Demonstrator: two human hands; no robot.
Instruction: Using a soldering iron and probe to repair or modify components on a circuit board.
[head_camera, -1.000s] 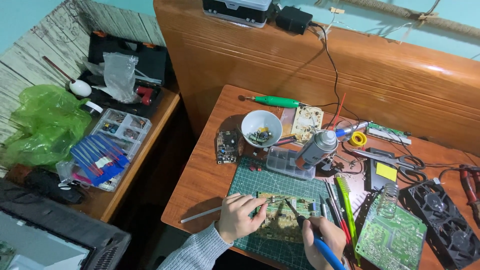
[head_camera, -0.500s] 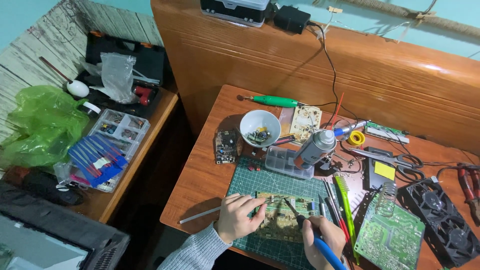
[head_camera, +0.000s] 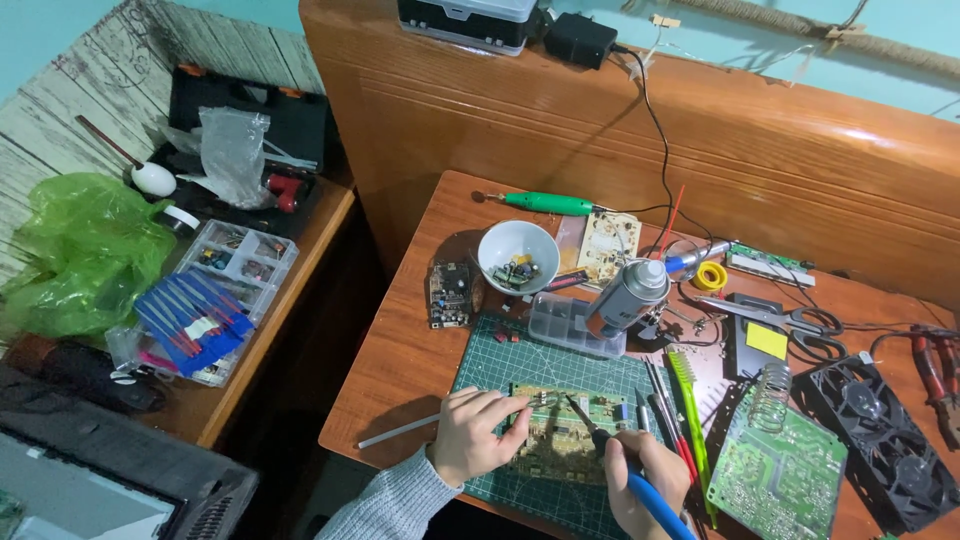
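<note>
You are soldering on the yellow-green circuit board (head_camera: 560, 435), which lies flat on the green cutting mat (head_camera: 520, 365) near the front edge of the bench (head_camera: 420, 300). Your left hand (head_camera: 480, 435) rests on the board's left end, fingers pressed together on a thin white strand of solder wire (head_camera: 400, 432) that trails off the mat to the left of the board. Your right hand (head_camera: 645, 475) is closed in a pen grip around the blue-handled soldering iron (head_camera: 610, 455), its tip touching down near the middle of the board.

To do this well, keep your left palm heavy on the board so it cannot slide on the mat. Bring the iron's tip against pad and lead together, then feed the solder into the joint, not onto the tip. Brace your right wrist on the mat beside the board to steady the iron. Mind the tweezers and the green brush (head_camera: 690, 400) lying just right of the board; keep the hot barrel off them.

Compared with a second ago, little differs: both hands sit at the same places on the board, the iron's tip is at about the same spot, and the white bowl (head_camera: 518, 255) beyond the board has not moved. Only your view has shifted slightly.
</note>
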